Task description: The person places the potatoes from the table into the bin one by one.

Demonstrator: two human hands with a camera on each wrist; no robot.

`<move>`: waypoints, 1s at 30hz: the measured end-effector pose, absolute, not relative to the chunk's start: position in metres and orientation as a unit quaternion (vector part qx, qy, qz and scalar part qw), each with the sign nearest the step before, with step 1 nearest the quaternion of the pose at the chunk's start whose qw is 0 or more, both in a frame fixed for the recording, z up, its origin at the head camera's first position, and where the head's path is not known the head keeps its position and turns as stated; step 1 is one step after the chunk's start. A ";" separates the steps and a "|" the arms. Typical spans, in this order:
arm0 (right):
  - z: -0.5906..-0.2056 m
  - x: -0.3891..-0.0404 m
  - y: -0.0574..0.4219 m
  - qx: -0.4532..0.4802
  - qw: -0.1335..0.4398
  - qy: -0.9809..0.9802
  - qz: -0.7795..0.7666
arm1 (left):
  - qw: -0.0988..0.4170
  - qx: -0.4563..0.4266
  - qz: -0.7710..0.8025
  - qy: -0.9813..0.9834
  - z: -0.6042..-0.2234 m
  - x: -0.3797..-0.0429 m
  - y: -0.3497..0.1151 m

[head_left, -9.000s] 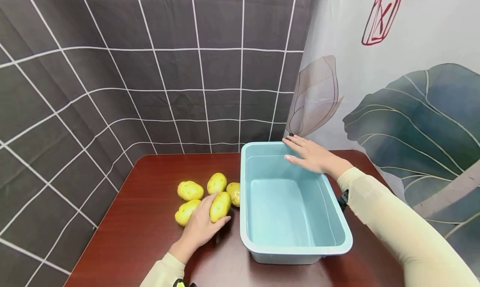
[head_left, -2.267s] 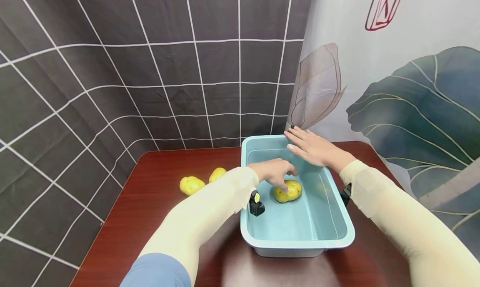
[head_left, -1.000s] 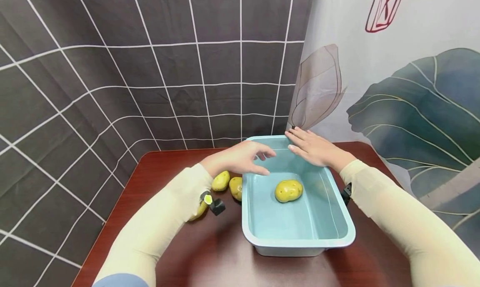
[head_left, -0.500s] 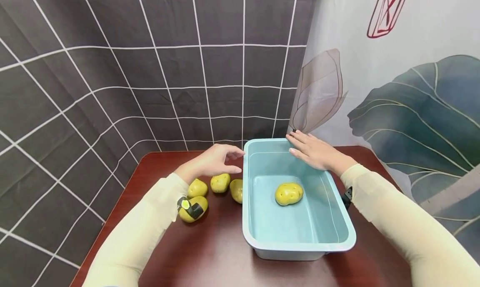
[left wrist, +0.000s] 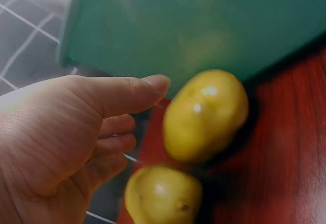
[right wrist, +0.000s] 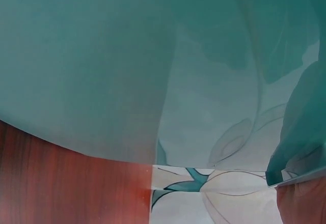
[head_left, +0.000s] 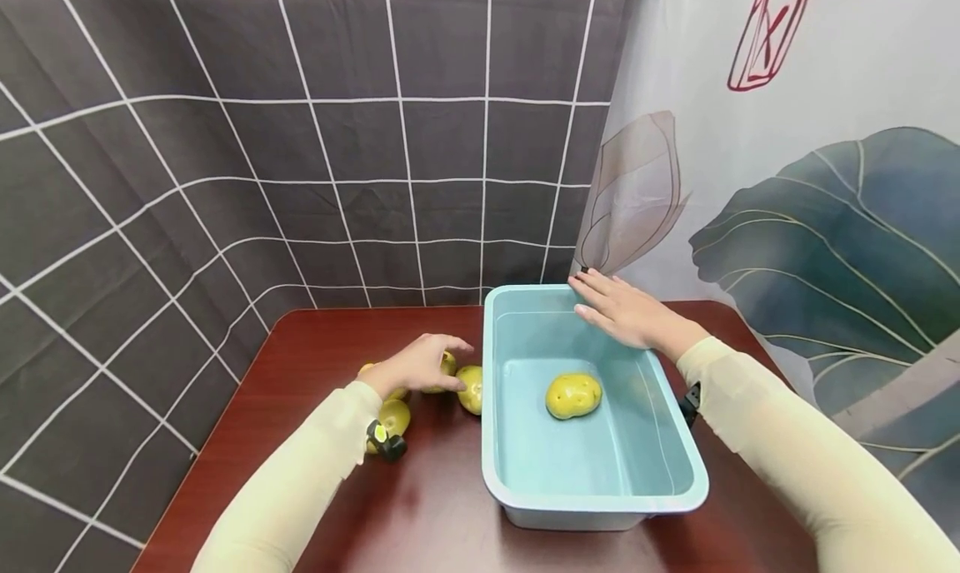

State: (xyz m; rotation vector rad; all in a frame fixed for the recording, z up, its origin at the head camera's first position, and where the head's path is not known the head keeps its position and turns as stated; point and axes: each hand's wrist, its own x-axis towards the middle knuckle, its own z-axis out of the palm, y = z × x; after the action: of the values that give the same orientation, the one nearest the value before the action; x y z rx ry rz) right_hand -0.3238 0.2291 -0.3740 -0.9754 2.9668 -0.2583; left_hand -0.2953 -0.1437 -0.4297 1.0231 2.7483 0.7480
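My left hand (head_left: pixel 420 365) hovers over the potatoes left of the basin, thumb and fingers apart with nothing between them. Close by its thumb, in the left wrist view, lies one potato (left wrist: pixel 206 116); a second potato (left wrist: pixel 163 196) sits just below it. Partly hidden under the hand and wrist are more potatoes, one of them a potato (head_left: pixel 393 417) beside the wrist camera. Inside the light blue basin (head_left: pixel 592 500) a single potato (head_left: pixel 573 396) rests on the bottom. My right hand (head_left: pixel 622 311) lies with straight fingers on the basin's far right rim.
The basin stands on a dark red table (head_left: pixel 300 373). Behind the table hangs a dark gridded cloth (head_left: pixel 337 140), and a pale curtain (head_left: pixel 697 73) with leaf prints hangs at the right. Only basin wall, table and curtain fill the right wrist view.
Earlier my left hand gripped a potato, then released one inside the basin. It has since moved back left and lowered over the other potatoes. My right hand has stayed on the rim.
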 end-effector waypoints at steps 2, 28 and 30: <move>-0.373 -0.324 0.229 -0.313 0.007 0.947 -0.080 | 0.056 0.336 0.250 0.906 -0.436 -0.296 -0.144; -0.376 -0.322 0.228 -0.311 0.006 0.948 -0.066 | 0.043 0.356 0.157 0.920 -0.462 -0.290 -0.129; -0.376 -0.322 0.228 -0.309 0.006 0.949 -0.067 | 0.039 0.361 0.156 0.918 -0.463 -0.287 -0.130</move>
State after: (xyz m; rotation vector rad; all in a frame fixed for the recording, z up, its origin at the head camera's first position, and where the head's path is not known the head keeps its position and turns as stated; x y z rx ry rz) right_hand -0.3217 0.2280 -0.3757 -0.9680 2.9677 -0.2106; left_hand -0.2873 -0.1304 -0.4629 1.1081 2.8167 0.4788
